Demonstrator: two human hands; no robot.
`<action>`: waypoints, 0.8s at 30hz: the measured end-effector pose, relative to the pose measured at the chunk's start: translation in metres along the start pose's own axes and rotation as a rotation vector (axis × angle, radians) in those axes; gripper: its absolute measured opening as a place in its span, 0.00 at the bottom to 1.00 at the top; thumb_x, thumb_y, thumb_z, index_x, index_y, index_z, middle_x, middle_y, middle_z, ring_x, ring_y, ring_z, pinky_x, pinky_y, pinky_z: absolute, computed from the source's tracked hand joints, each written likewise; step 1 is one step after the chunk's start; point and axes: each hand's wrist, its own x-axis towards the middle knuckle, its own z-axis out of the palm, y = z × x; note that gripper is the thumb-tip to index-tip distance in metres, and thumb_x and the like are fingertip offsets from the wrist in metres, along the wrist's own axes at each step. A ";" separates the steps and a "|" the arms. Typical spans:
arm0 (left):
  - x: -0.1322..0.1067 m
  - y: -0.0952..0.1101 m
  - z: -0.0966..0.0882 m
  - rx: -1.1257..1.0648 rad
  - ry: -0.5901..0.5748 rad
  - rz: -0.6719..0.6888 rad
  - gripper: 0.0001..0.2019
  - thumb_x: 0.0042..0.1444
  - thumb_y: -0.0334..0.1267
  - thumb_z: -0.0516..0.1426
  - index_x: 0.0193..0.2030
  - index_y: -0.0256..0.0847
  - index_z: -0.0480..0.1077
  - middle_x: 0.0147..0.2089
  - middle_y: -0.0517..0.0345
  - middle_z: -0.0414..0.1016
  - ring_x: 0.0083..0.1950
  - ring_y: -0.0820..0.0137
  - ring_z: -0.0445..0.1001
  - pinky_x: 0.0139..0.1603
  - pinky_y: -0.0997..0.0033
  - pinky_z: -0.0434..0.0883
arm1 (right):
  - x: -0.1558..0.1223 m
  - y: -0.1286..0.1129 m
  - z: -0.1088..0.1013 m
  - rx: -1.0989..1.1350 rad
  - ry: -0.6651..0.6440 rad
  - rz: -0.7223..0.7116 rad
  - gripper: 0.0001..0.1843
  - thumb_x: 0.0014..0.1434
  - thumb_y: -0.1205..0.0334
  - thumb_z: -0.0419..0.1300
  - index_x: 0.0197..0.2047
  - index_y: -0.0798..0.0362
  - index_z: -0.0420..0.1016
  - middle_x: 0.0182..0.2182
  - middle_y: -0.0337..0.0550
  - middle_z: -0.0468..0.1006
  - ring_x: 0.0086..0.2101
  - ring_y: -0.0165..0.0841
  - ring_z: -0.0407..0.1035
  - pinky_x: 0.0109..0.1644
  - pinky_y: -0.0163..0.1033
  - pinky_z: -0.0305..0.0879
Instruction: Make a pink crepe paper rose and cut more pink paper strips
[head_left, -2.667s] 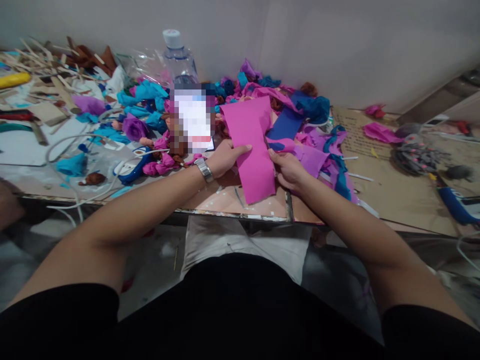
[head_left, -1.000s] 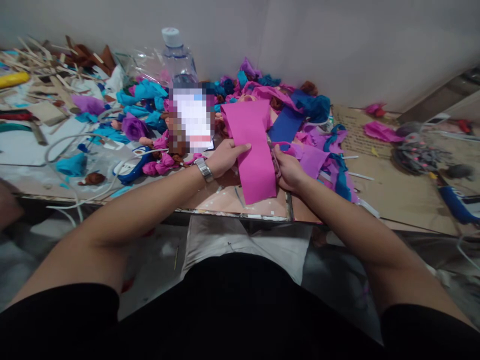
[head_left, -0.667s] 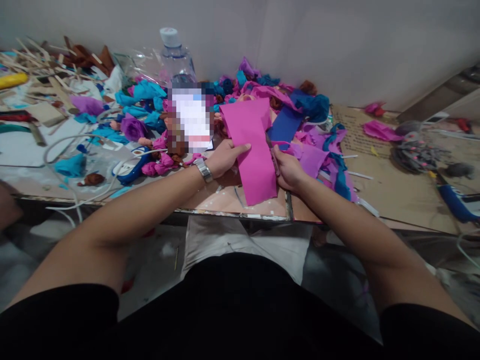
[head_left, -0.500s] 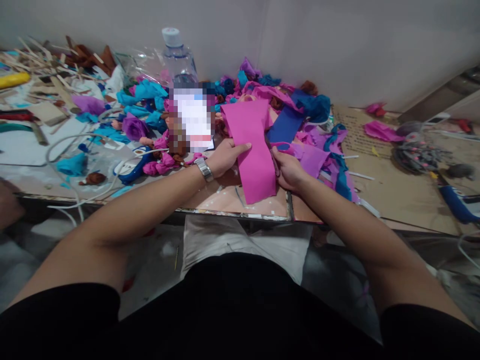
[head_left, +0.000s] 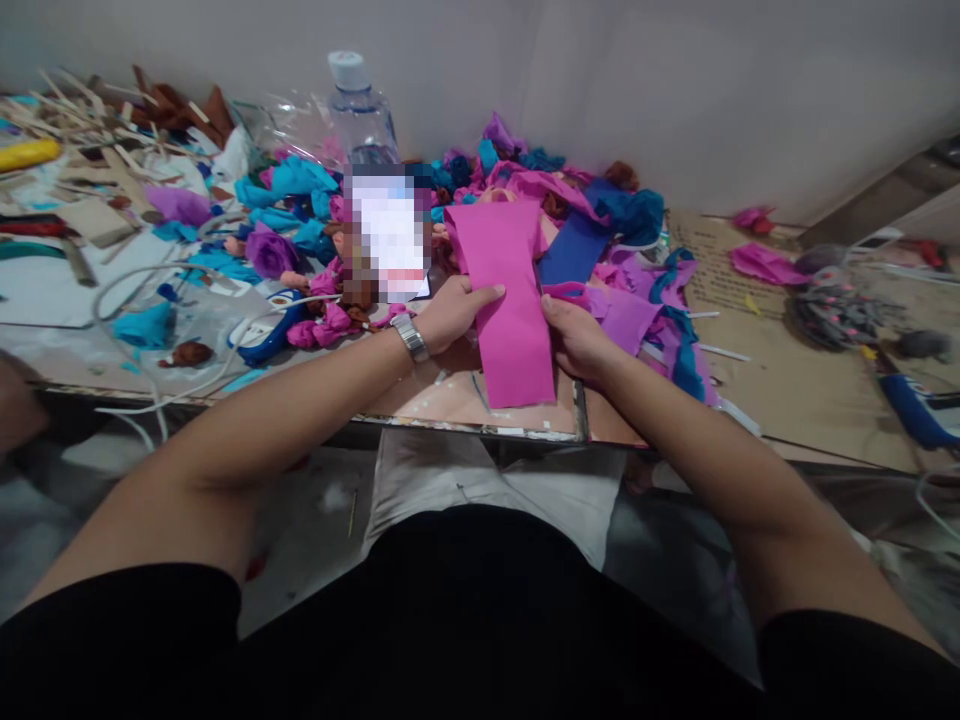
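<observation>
A long pink paper sheet (head_left: 510, 300) is held upright over the table's front edge. My left hand (head_left: 450, 315), with a metal wristwatch (head_left: 409, 337), pinches the sheet's left edge with the thumb on top. My right hand (head_left: 574, 335) is closed against the sheet's right edge, about halfway up. It grips small scissors, now almost hidden by the fingers. A narrow pink strip (head_left: 568, 291) curls away just above this hand.
Behind the sheet lies a heap of pink, purple, teal and blue paper scraps and paper flowers (head_left: 270, 252). A water bottle (head_left: 362, 110) stands at the wall. Wooden sticks (head_left: 82, 115) litter the far left, a white cable (head_left: 187, 375) crosses the table, and brown cardboard (head_left: 780, 370) lies to the right.
The scissor blade that showed along the sheet's right edge is now hidden and my right hand has edged slightly up. My left hand keeps its hold.
</observation>
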 end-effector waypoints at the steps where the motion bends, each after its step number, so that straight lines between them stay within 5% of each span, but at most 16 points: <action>1: 0.000 0.001 0.000 0.001 0.003 -0.001 0.15 0.58 0.47 0.65 0.40 0.34 0.78 0.39 0.52 0.83 0.33 0.75 0.77 0.35 0.76 0.73 | 0.000 0.000 -0.001 -0.005 -0.001 0.002 0.20 0.60 0.47 0.73 0.46 0.53 0.80 0.41 0.41 0.84 0.37 0.30 0.77 0.46 0.37 0.77; 6: -0.001 0.003 0.002 0.003 0.006 -0.010 0.13 0.58 0.45 0.64 0.37 0.35 0.77 0.37 0.53 0.83 0.32 0.76 0.75 0.33 0.78 0.71 | -0.002 -0.004 0.002 -0.016 0.049 0.041 0.19 0.62 0.45 0.71 0.44 0.53 0.77 0.36 0.40 0.82 0.32 0.29 0.74 0.37 0.36 0.74; 9: -0.001 0.002 0.002 0.006 0.014 -0.017 0.11 0.58 0.44 0.64 0.37 0.35 0.77 0.36 0.53 0.82 0.31 0.76 0.75 0.33 0.78 0.71 | -0.007 -0.010 0.004 -0.059 0.023 0.074 0.21 0.62 0.43 0.70 0.39 0.53 0.73 0.23 0.35 0.73 0.20 0.24 0.60 0.21 0.31 0.55; 12: -0.002 0.002 0.002 0.021 0.017 -0.016 0.11 0.58 0.43 0.63 0.36 0.35 0.77 0.35 0.53 0.82 0.30 0.76 0.74 0.32 0.77 0.69 | -0.012 -0.015 0.005 -0.096 -0.028 0.098 0.25 0.60 0.41 0.71 0.36 0.52 0.67 0.18 0.29 0.62 0.15 0.20 0.46 0.18 0.30 0.38; 24: -0.003 0.002 0.002 0.055 0.020 -0.015 0.14 0.56 0.46 0.64 0.33 0.35 0.75 0.32 0.55 0.79 0.28 0.77 0.72 0.28 0.78 0.65 | -0.012 -0.017 0.010 -0.123 -0.005 0.064 0.29 0.56 0.37 0.73 0.35 0.51 0.64 0.17 0.28 0.61 0.14 0.20 0.45 0.17 0.31 0.35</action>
